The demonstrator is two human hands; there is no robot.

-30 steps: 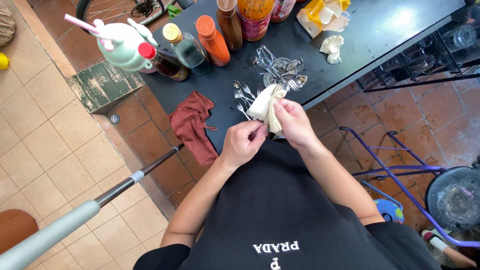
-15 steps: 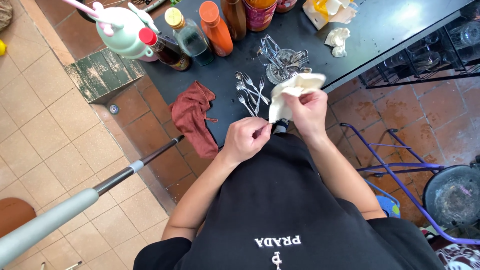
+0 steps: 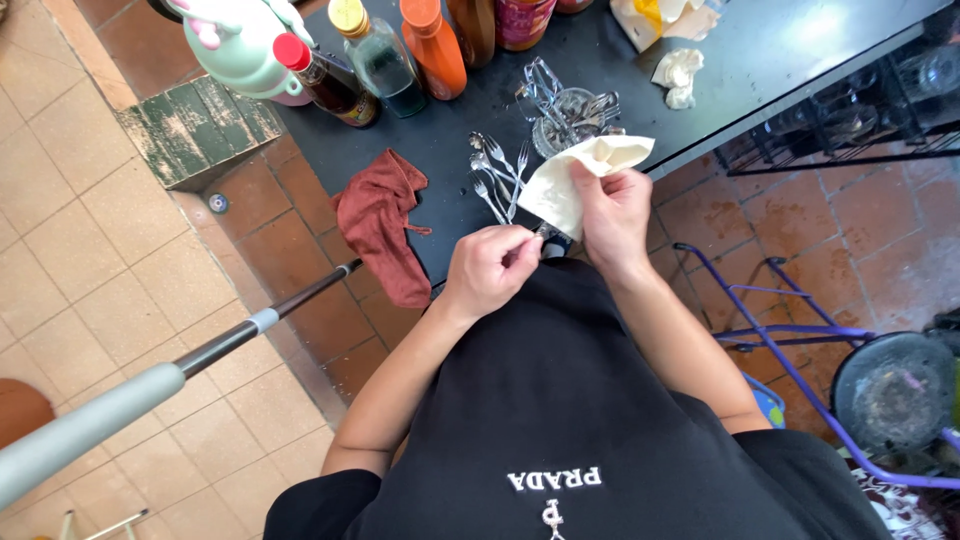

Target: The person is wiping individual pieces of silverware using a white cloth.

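The left hand (image 3: 490, 268) is closed in a loose fist, thumb and forefinger pinched on the handle end of a small metal utensil (image 3: 541, 232); only a short bit of metal shows between the two hands, so its kind cannot be told. The right hand (image 3: 612, 212) is closed around a pale cloth (image 3: 578, 178), fingers curled over its upper edge, and the cloth wraps the far end of the utensil. Both hands meet close in front of the person's black shirt (image 3: 570, 400), just over the near edge of the table (image 3: 770, 50).

Just beyond the cloth, a few forks (image 3: 497, 172) lie loose on the dark table top, tines pointing away. Next to them stands a clear glass holder (image 3: 565, 110) with more cutlery in it. A rust-red rag (image 3: 380, 222) hangs over the table edge to the left of the forks.

Farther back a row of bottles stands: a dark bottle with a red cap (image 3: 322, 80), a clear one with a yellow cap (image 3: 378, 58), an orange one (image 3: 432, 48). A pale green jug (image 3: 240, 45) stands left of them. A crumpled tissue (image 3: 678, 75) lies to the right.

On the tiled floor at left, a long grey pole (image 3: 150, 385) slants toward the table. At right, a purple metal frame (image 3: 780, 330) stands by a dark round pot (image 3: 890, 395).
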